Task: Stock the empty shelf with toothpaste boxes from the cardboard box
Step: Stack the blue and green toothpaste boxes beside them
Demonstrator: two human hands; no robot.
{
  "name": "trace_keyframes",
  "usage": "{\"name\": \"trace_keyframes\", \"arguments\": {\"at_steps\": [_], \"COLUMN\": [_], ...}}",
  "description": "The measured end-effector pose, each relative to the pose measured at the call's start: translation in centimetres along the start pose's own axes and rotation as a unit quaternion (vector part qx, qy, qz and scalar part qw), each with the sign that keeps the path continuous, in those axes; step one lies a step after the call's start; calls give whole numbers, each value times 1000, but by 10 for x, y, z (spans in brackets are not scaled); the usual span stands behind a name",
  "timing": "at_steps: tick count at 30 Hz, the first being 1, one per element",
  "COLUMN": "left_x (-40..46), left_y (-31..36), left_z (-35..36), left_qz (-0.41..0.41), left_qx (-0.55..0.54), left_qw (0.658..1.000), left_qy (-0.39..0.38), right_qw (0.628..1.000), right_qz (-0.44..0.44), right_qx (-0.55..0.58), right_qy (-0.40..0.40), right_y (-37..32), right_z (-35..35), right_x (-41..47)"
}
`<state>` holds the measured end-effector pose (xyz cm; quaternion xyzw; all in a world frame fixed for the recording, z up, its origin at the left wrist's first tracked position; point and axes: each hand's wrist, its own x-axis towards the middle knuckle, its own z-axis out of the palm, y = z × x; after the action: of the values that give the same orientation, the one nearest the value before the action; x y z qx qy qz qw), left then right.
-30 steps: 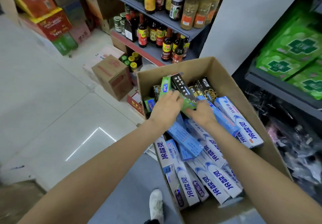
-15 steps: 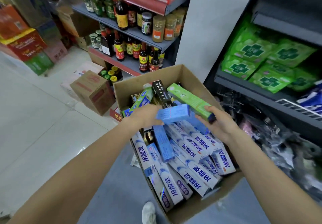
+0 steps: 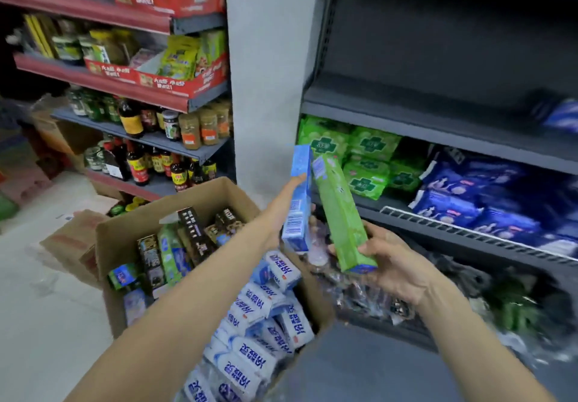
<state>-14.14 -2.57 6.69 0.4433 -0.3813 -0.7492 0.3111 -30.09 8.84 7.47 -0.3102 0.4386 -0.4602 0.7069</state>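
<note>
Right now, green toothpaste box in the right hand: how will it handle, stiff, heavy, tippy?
Probably stiff: the green toothpaste box keeps straight edges though the right hand grips only its lower end. Likely light, since that end grip carries it tilted up. Long and narrow, so stood on end on the empty shelf it would likely tip; lying flat looks safer.

Cardboard box [image 3: 125, 245] lower centre with toothpaste boxes [image 3: 256, 332] inside; empty shelf [image 3: 438, 101] upper right; bottle shelves [image 3: 175, 142] upper left.

Dark sauce bottles [image 3: 137, 164] and jars [image 3: 200, 126] fill the grey shelves on the left, beneath red display trays [image 3: 175, 84]. On the right, green packets [image 3: 366, 157] lie beside blue packets [image 3: 469, 198]. A closed carton [image 3: 70, 245] sits on the pale floor [image 3: 37, 323].
</note>
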Motion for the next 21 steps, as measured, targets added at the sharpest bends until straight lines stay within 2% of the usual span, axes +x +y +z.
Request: {"name": "trace_keyframes", "arguments": {"at_steps": [6, 9, 13, 18, 21], "left_x": [3, 12, 33, 66, 97], "left_y": [-13, -22, -36, -46, -48], "left_z": [148, 211, 278, 362, 409], "left_qz": [8, -14, -30, -11, 22], "left_qx": [-22, -30, -47, -75, -84], "left_qw": [994, 990, 980, 974, 977], "left_qy": [-104, -139, -191, -214, -194], "right_qw": [996, 987, 966, 928, 905], "right_qz": [-67, -115, -167, -204, -218], "right_qx": [43, 77, 93, -22, -96], "right_qy": [42, 77, 172, 312, 353], "right_y": [-62, -87, -109, -131, -149], "right_z": [-99, -153, -200, -258, -290], "right_x": [-73, -107, -145, -158, -150]}}
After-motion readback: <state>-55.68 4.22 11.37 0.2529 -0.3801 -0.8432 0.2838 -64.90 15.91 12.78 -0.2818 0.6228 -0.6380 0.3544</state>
